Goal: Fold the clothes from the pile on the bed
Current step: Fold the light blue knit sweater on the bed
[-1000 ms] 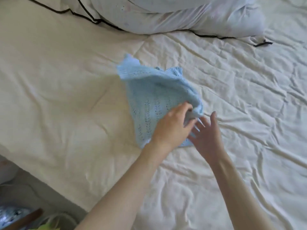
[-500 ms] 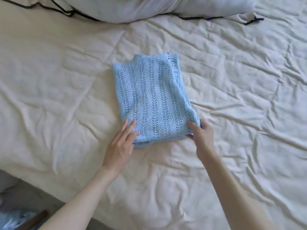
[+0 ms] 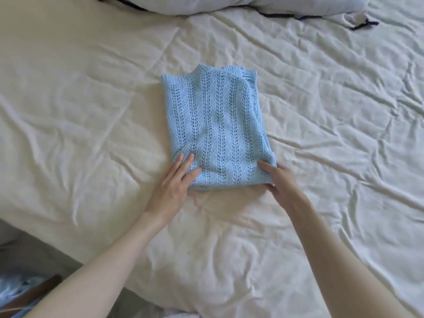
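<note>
Two bare forearms enter from the lower edge of the frame, one from the lower left and one from the lower right, each slim and tapering to the wrist. No sleeve shows on either arm up to where the frame cuts them off. The left hand and the right hand wear no rings, watch, bracelet or gloves. The fingers are slender, with short, unpainted nails.

One folded light-blue knit garment lies on one bed, midway between its near and far edges. Two hands are there, the left hand and the right hand. One white pillow lies at the bed's far edge.
</note>
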Motion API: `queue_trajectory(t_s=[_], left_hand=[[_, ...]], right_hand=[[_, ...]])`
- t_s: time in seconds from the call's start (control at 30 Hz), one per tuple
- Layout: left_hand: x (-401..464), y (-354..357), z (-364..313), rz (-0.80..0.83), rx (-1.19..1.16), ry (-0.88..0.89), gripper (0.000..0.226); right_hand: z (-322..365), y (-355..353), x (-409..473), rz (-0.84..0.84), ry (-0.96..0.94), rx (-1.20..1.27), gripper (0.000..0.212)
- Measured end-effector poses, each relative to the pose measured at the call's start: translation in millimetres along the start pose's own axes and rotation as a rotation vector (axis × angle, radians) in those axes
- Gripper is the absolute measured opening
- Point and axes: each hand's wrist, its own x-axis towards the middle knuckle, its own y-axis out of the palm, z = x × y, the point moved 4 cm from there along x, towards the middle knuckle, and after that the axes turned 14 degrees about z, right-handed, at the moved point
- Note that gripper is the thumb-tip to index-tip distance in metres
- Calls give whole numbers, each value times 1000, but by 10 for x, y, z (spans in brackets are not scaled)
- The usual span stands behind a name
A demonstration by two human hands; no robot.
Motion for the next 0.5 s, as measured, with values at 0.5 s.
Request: queue_trajectory(t_s=[0.5], left_hand=[[-874,-153,-86,847,-766,-82,33]], right_hand=[[-574,-299,-1396,31,452,-27,22]])
